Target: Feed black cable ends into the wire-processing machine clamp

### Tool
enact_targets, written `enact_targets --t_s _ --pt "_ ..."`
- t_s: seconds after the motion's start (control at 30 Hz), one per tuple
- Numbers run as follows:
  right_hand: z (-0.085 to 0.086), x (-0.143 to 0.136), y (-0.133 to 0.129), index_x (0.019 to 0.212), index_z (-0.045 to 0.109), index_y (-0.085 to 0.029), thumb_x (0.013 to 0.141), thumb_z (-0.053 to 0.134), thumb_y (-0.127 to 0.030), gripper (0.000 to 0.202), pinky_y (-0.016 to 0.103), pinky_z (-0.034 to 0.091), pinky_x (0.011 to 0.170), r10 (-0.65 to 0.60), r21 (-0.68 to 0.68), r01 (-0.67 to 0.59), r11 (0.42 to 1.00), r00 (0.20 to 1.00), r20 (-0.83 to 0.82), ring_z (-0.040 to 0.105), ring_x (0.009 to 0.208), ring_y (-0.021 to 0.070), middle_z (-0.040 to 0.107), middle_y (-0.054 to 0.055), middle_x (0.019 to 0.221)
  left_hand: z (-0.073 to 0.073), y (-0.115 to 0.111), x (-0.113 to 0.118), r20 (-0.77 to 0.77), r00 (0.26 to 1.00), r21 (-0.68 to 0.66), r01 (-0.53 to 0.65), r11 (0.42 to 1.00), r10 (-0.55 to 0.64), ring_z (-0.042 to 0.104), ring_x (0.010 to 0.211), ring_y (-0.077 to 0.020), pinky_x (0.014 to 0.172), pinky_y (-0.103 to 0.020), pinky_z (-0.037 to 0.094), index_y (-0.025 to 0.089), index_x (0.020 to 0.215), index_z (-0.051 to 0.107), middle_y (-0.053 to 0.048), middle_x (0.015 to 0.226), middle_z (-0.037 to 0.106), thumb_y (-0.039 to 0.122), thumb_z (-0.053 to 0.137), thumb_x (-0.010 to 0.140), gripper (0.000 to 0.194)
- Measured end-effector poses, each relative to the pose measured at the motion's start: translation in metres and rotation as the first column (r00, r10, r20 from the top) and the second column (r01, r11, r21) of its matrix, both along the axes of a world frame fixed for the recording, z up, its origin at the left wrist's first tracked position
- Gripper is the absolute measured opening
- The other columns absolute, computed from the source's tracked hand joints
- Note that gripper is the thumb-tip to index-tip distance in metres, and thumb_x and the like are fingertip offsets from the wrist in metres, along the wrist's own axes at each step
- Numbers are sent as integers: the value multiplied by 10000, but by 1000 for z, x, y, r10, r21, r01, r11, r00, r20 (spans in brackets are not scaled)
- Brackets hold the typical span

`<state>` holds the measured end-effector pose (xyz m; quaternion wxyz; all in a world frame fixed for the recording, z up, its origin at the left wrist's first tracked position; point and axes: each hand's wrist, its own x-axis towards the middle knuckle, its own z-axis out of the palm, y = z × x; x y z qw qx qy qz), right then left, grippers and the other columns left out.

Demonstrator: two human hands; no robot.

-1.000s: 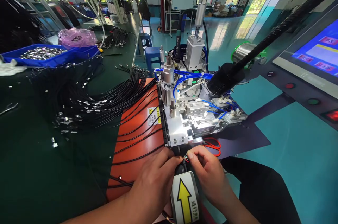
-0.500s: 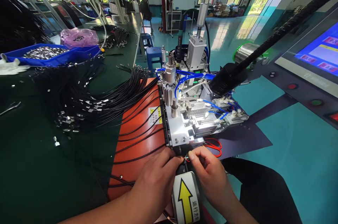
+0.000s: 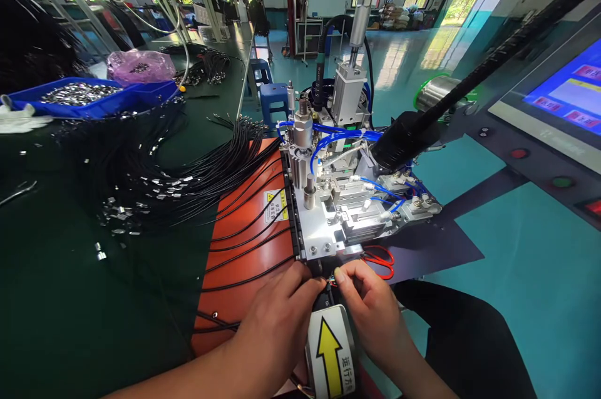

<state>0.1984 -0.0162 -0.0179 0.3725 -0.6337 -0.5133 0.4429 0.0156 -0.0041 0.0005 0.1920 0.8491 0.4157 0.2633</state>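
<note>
My left hand [image 3: 286, 305] is closed at the front edge of the machine [image 3: 323, 223], its thumb and fingertips pinching the end of a black cable. Thin coloured wires [image 3: 332, 280] show between my two hands. Thumb and forefinger of my right hand [image 3: 369, 299] are pressed together on the tips of these wires. Black cables [image 3: 253, 243] lie across the orange plate [image 3: 235, 267] left of the machine. Just below the hands is a white label with a yellow arrow [image 3: 330, 349].
Red-handled scissors [image 3: 382, 261] lie behind my right hand. A cable bundle [image 3: 164, 186] and blue trays of metal parts [image 3: 84, 98] rest on the dark green table [image 3: 56, 299]. A control panel [image 3: 554, 136] stands at the right, with a solder spool [image 3: 434, 95] beyond.
</note>
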Motion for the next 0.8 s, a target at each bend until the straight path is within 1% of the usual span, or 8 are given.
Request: enact_targets --t_s 0.17,0.23,0.3,0.4,0.6,0.8 --pt "-4 -2 0 833 606 -216 984 502 -435 285 275 457 671 -2 25 2 1000 1000 -13 578 731 177 614 0 782 0 -2 -1 -23 1000 -5 -3 1000 3 625 869 -216 723 -338 553 232 1133 617 -62 1018 596 52 498 913 307" --pt "-6 -3 -1 843 603 -217 987 494 -434 283 278 461 677 -5 44 6 999 1000 -19 580 736 177 614 2 791 1 -2 -1 -24 1000 -27 2 1000 -3 620 869 -211 731 -338 548 239 1133 612 -56 1018 590 47 499 913 313" --pt "-9 -3 -2 852 602 -217 989 490 -432 279 278 461 677 -12 63 13 998 1000 -11 582 743 177 614 4 801 1 -2 -2 -23 1000 -53 9 999 -10 616 875 -207 745 -340 543 247 1135 605 -50 1023 586 45 492 919 316" --pt "-11 -3 -4 844 593 -218 996 477 -418 276 271 454 665 -7 98 5 995 1000 19 574 734 169 602 1 797 0 -1 -2 -13 1000 -49 7 999 -8 611 891 -207 760 -345 536 250 1129 599 -48 1036 583 48 486 927 307" --pt "-10 -4 -4 823 577 -217 999 460 -398 278 273 443 658 -14 138 4 990 998 67 568 720 166 586 4 792 -3 -2 0 -18 1000 -29 -2 1000 1 602 853 -207 727 -338 526 240 1103 601 -48 1001 578 49 482 924 287" --pt "-9 -5 -4 817 566 -213 1003 442 -399 291 284 435 655 -12 172 -4 985 995 95 564 715 170 576 11 789 -6 -2 -1 -25 1000 -25 -1 1000 0 599 864 -206 716 -320 517 245 1132 598 -51 1005 577 65 465 946 291"
